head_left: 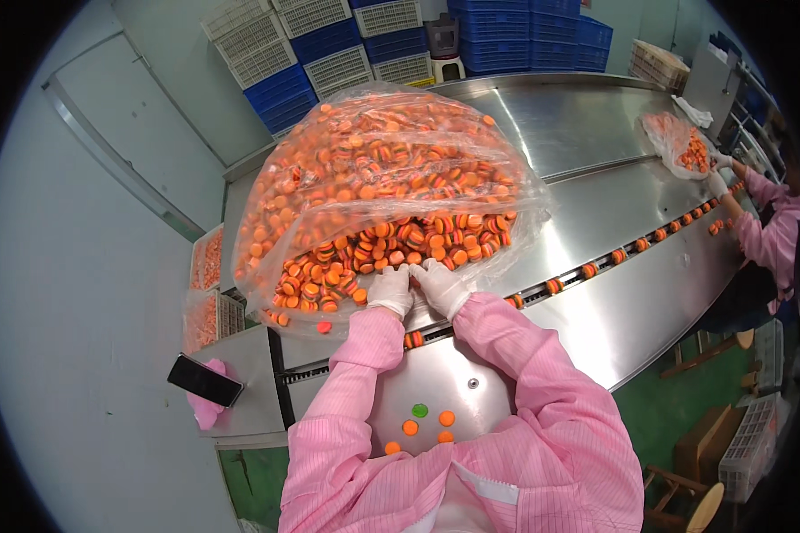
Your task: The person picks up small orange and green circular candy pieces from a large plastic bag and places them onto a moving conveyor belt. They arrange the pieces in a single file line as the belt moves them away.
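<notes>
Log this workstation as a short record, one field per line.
Left hand: white-gloved, at the near edge of the pile
Right hand: white-gloved, close beside the left; whether either grips a piece is unclear
Pile: orange-faced striped pieces in a large clear bag
Channel: narrow, crossing the metal table, holding a row of striped pieces
Loose near wearer: one green disc, four orange discs
Left side: dark phone on a pink item
Far right: co-worker's hands at a smaller bag
Background: stacked blue crates and white crates
</notes>
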A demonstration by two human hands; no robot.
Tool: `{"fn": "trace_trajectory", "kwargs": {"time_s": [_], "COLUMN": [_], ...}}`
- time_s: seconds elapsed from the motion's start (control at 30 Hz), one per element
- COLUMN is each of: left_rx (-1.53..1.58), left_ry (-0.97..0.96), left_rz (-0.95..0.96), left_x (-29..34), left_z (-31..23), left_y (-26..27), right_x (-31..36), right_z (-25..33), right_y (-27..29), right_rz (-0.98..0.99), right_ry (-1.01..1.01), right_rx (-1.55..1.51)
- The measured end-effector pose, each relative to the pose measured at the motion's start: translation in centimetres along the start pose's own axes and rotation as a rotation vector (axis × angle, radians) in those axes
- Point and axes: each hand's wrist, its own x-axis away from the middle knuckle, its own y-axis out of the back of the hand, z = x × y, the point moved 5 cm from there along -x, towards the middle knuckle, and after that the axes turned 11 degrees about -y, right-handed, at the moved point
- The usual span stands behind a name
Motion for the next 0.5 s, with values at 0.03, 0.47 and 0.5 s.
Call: {"fn": "trace_trajectory", "kwargs": {"time_s": [0.03, 0.47, 0.5], "left_rx": [-0.022, 0.459, 0.353], "left_ry": [0.012, -0.28, -0.331], "left_rz": [0.013, -0.31, -0.278], "left_x": [0.2, 11.1, 11.9], "left_z": [0.2, 1.3, 1.2], "left_y": [-0.1, 0.8, 0.4], "right_x": [-0.5, 9.5, 9.9], "right_z": [0.2, 3.1, 3.1], "right_y": [-0.3, 2.3, 2.3], "right_rz": [0.054, 0.24, 0.335], "right_ry": [0.0, -0.154, -0.114], "right_rx": [0.042, 0.155, 0.171]}}
